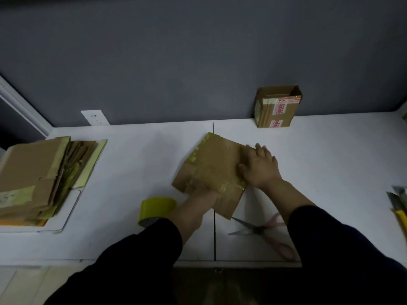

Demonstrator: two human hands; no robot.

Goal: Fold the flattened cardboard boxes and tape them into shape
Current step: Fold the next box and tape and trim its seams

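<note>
Hands are finishing a cardboard box (211, 164) just beyond the tape roll (157, 209), right hand (261, 169) pressing its tape flat, left hand (203, 195) gripping its near edge, while flattened boxes (39, 172) left of the roll are waiting.

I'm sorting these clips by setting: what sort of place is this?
Likely a small packing workstation: a stack of flattened cardboard boxes, a yellow tape roll and scissors on a white table, beside the box being taped.
</note>
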